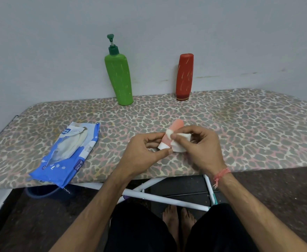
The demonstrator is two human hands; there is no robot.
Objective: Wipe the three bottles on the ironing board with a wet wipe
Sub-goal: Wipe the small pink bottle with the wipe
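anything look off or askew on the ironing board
The blue wet wipe pack overhangs the near edge of the ironing board. The green pump bottle and the red bottle lean against the wall.

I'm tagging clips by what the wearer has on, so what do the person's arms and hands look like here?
Both forearms are bare, with no sleeves in view. The left hand shows no ring, watch or band. The right hand has a reddish-orange thread bracelet tied at the wrist, its frayed loose end hanging down. No gloves on either hand.
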